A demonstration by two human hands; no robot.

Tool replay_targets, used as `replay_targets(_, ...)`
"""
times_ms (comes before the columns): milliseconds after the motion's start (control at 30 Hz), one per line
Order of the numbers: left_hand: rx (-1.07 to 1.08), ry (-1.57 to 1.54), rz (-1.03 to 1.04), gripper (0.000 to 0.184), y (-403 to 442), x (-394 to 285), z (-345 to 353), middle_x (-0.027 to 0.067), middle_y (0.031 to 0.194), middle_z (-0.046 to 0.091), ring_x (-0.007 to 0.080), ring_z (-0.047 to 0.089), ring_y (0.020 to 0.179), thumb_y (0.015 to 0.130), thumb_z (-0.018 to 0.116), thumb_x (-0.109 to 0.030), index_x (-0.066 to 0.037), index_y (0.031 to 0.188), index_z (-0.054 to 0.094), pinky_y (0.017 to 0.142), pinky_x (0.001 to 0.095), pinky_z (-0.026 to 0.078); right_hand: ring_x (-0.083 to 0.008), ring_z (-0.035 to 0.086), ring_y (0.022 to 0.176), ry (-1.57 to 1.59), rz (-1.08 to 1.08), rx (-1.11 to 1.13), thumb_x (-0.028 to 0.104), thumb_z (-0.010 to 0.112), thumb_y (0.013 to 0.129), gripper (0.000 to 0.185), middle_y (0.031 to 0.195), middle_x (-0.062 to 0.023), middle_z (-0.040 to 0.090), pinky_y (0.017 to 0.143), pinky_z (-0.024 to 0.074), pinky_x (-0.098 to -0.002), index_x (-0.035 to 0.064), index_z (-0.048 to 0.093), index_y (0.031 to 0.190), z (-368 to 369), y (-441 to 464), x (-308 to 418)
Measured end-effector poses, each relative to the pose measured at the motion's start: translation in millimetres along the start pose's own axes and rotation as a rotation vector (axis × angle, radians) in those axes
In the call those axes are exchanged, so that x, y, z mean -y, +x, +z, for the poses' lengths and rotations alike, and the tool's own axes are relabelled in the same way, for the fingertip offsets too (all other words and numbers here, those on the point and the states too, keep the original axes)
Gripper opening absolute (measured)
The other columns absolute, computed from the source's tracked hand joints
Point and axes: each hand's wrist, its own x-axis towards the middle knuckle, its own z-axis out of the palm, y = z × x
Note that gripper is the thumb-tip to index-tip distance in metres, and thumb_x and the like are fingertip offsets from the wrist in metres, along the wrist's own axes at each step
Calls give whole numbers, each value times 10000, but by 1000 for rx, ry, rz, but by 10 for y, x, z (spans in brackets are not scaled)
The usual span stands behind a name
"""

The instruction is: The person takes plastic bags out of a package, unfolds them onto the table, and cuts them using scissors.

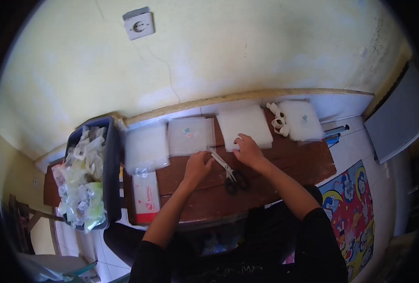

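My left hand is at the near edge of a stack of clear plastic bags, its thumb apart from the fingers and nothing visible in it. My right hand rests its spread fingers on the near edge of a whiter plastic stack. Between the two hands lie scissors with black handles, blades pointing away from me toward the left hand. Another plastic stack lies to the left, above a white and red plastic packet.
The low brown wooden table stands against the wall. At its left a dark bin is heaped with crumpled plastic. White strips lie beside a further plastic stack at the right. A colourful mat covers floor at right.
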Motion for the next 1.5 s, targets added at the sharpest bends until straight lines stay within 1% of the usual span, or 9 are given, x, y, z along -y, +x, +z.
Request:
replay_targets(400, 36, 56, -172, 235, -1270, 373, -1127, 144, 893, 706, 345, 667, 878, 818, 689, -233, -58, 974, 703, 801, 425, 515, -358, 582, 1044, 335, -251, 182, 179, 686, 796, 224, 1049, -179, 616, 893, 481, -424, 23, 638, 950, 455, -397, 1535)
replay_targets(667, -316, 221, -403, 400, -1628, 1237, -1640, 189, 1139, 626, 358, 586, 1078, 743, 775, -216, -92, 1107, 667, 943, 427, 460, -380, 640, 837, 593, -249, 398, 146, 679, 775, 232, 870, -211, 660, 791, 508, -452, -6, 638, 945, 1103, -247, 2319)
replay_targets(900, -317, 282, -398, 490, -1511, 1383, -1474, 228, 1307, 527, 392, 488, 1229, 738, 786, -239, -125, 1194, 646, 1054, 432, 387, -395, 615, 945, 452, -318, 334, 96, 661, 771, 295, 975, -225, 641, 853, 496, -446, -3, 608, 1043, 1466, 175, 2639)
replay_targets(1067, -281, 230, -626, 670, -1402, 1373, -1514, 250, 1365, 472, 400, 465, 1255, 715, 808, -226, -48, 1293, 521, 1049, 441, 391, -406, 589, 1034, 368, -408, 136, 36, 609, 788, 450, 1118, -245, 599, 892, 490, -458, 5, 504, 1225, 1751, 511, 2700)
replay_targets(1233, -216, 243, -765, 684, -1315, 1383, -1557, 244, 1203, 579, 388, 581, 1130, 718, 795, -223, -26, 1281, 460, 939, 457, 494, -414, 660, 868, 283, -197, 358, 54, 556, 841, 335, 912, -292, 656, 828, 522, -437, -26, 547, 1166, 1850, 744, 2768)
replay_targets(1300, -212, 170, -805, 619, -1285, 1530, -1509, 223, 1137, 621, 381, 617, 1063, 715, 791, -213, -31, 1238, 514, 910, 453, 509, -372, 691, 673, 438, -322, 305, 51, 507, 870, 261, 776, -263, 668, 660, 574, -420, -66, 596, 1086, 1944, 760, 2703)
replay_targets(1333, -208, 99, -841, 555, -1277, 1543, -1515, 202, 1070, 663, 374, 653, 997, 713, 788, -203, -36, 1194, 568, 880, 450, 524, -372, 691, 673, 437, -319, 310, 51, 507, 870, 261, 776, -263, 668, 660, 574, -420, -66, 596, 1086, 1821, 754, 2761)
replay_targets(1400, -194, 75, -777, 450, -1297, 1478, -1587, 180, 1008, 685, 369, 665, 956, 715, 783, -198, -44, 1107, 625, 861, 440, 529, -303, 704, 621, 754, 126, 640, 36, 478, 879, 233, 811, -235, 682, 531, 581, -372, -88, 637, 995, 1603, 769, 2832)
replay_targets(1500, -190, -2, -708, 276, -1303, 1473, -1623, 135, 888, 708, 341, 686, 882, 729, 775, -196, -58, 957, 703, 818, 416, 536, -262, 687, 546, 688, 50, 657, 41, 533, 876, 211, 814, -206, 685, 418, 550, -316, -101, 641, 988, 1605, 743, 2755)
